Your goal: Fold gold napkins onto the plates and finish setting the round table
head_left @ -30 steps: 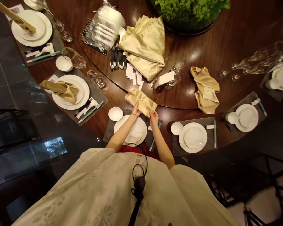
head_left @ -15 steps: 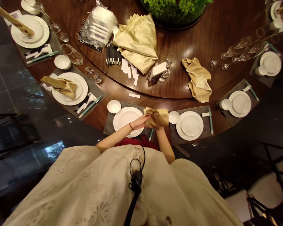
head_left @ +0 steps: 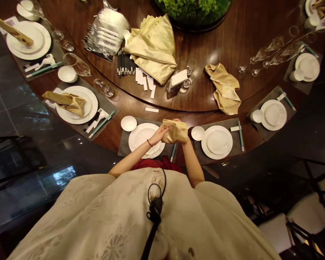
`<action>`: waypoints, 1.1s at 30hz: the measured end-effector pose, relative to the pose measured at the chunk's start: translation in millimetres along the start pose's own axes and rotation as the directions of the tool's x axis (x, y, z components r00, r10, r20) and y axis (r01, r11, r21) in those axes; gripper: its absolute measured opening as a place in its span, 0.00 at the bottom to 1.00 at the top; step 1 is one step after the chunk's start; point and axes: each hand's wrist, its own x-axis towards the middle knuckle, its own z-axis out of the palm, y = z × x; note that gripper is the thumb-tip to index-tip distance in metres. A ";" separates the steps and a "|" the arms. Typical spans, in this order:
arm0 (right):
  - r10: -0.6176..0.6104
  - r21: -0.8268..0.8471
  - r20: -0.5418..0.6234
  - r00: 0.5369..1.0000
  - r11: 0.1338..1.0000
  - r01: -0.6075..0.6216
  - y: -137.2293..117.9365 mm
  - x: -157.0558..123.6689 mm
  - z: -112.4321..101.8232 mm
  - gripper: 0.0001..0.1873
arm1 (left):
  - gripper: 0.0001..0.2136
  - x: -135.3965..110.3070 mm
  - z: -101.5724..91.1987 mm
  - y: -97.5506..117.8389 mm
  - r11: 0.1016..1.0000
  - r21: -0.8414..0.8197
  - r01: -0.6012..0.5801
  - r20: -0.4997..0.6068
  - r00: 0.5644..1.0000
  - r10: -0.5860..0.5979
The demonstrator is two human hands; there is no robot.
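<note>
A gold cloth napkin (head_left: 182, 132), folded into a pleated bundle at its left end, is held up between both hands over the table's near edge. My left hand (head_left: 158, 135), with a red bracelet at the wrist, grips the pleated end. Behind the cloth is my right hand (head_left: 176, 120); only some fingertips show at the top edge, and the forearm comes up from below. Left of the napkin sits a stack of white plates (head_left: 141, 136), partly covered by my left forearm. To the right are a small white bowl (head_left: 198, 133) and another plate stack (head_left: 219, 142).
A pile of gold napkins (head_left: 158, 50) lies on the turntable beside black chopsticks (head_left: 126, 64) and plastic-wrapped white items (head_left: 111, 30). A crumpled gold napkin (head_left: 224, 88) lies farther right. Glasses (head_left: 189, 76) lie by a white card holder (head_left: 178, 80). A green plant centrepiece (head_left: 195, 11) stands behind.
Both hands have raised the napkin slightly away from my body and a little left. The right fingertips now show over its top edge. The view has shifted slightly.
</note>
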 end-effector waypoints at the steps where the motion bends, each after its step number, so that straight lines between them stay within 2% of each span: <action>1: 0.010 0.022 0.038 0.999 1.000 -0.011 -0.8 13.6 -3.5 0.05 | 0.22 15.0 -4.1 -4.7 0.999 -0.026 0.030 -0.016 0.999 -0.031; 3: 0.040 0.042 0.034 0.999 0.998 -0.041 -1.5 44.2 -13.3 0.07 | 0.20 51.0 -12.4 -15.7 0.992 -0.079 0.094 -0.084 0.991 -0.101; 6: 0.079 0.025 -0.104 0.991 0.997 -0.077 2.5 86.9 -30.1 0.15 | 0.19 104.7 -22.0 -32.8 0.978 -0.137 0.156 -0.226 0.957 -0.184; 8: 0.106 -0.020 -0.150 0.983 0.994 -0.110 11.3 107.1 -38.9 0.18 | 0.18 129.1 -27.5 -41.9 0.976 -0.105 0.193 -0.291 0.932 -0.215; 12: 0.023 -0.227 -0.174 0.984 0.972 -0.063 43.4 125.6 -46.2 0.16 | 0.12 142.9 -47.3 -47.8 0.941 0.164 0.295 -0.367 0.904 -0.219; 14: -0.018 -0.327 -0.204 0.979 0.944 -0.051 60.6 126.4 -46.7 0.17 | 0.12 141.4 -61.0 -44.6 0.904 0.326 0.275 -0.402 0.906 -0.130; 15: -0.036 -0.365 -0.225 0.974 0.930 -0.050 67.9 125.5 -46.8 0.16 | 0.12 141.5 -67.2 -42.3 0.876 0.427 0.225 -0.383 0.922 -0.051; 16: -0.059 -0.399 -0.239 0.969 0.916 -0.043 74.0 124.1 -46.9 0.15 | 0.12 142.9 -72.2 -40.1 0.829 0.539 0.146 -0.311 0.950 0.035; 17: -0.089 -0.435 -0.240 0.967 0.900 -0.026 78.8 122.3 -47.0 0.14 | 0.11 145.9 -75.9 -38.3 0.771 0.636 0.037 -0.180 0.978 0.101; 18: -0.121 -0.475 -0.227 0.966 0.880 -0.001 82.4 120.2 -47.0 0.14 | 0.09 150.5 -78.0 -37.2 0.711 0.697 -0.093 0.000 0.992 0.130; 19: -0.153 -0.520 -0.201 0.968 0.854 0.027 84.8 118.0 -47.0 0.16 | 0.07 156.5 -78.8 -36.9 0.658 0.718 -0.228 0.200 0.973 0.120; 20: -0.184 -0.571 -0.167 0.969 0.819 0.057 86.2 115.7 -46.8 0.18 | 0.06 163.6 -78.5 -37.2 0.601 0.712 -0.362 0.392 0.916 0.087; 21: -0.217 -0.628 -0.125 0.968 0.773 0.092 86.9 113.2 -46.2 0.20 | 0.05 171.1 -77.7 -37.9 0.533 0.693 -0.486 0.549 0.834 0.046; 23: -0.288 -0.752 -0.021 0.957 0.636 0.175 86.7 108.2 -43.9 0.25 | 0.09 185.4 -76.3 -38.5 0.353 0.641 -0.682 0.737 0.675 -0.035; 25: -0.325 -0.859 0.121 0.938 0.440 0.263 85.7 103.9 -40.0 0.26 | 0.11 196.2 -77.9 -35.5 0.205 0.570 -0.795 0.820 0.566 -0.083; 26: -0.314 -0.895 0.200 0.928 0.327 0.303 85.4 102.4 -37.5 0.25 | 0.10 199.5 -80.0 -32.3 0.175 0.535 -0.826 0.845 0.527 -0.093; 28: -0.246 -0.916 0.348 0.904 0.114 0.384 85.3 101.4 -32.2 0.21 | 0.09 201.9 -85.4 -23.1 0.189 0.485 -0.854 0.875 0.476 -0.092; 30: -0.182 -0.869 0.491 0.852 -0.037 0.493 86.3 103.3 -27.1 0.20 | 0.09 199.8 -89.6 -13.0 0.229 0.474 -0.850 0.880 0.466 -0.092; 33: -0.140 -0.757 0.654 0.744 -0.120 0.642 88.9 109.3 -21.7 0.22 | 0.10 193.6 -89.2 -2.3 0.271 0.507 -0.818 0.861 0.494 -0.120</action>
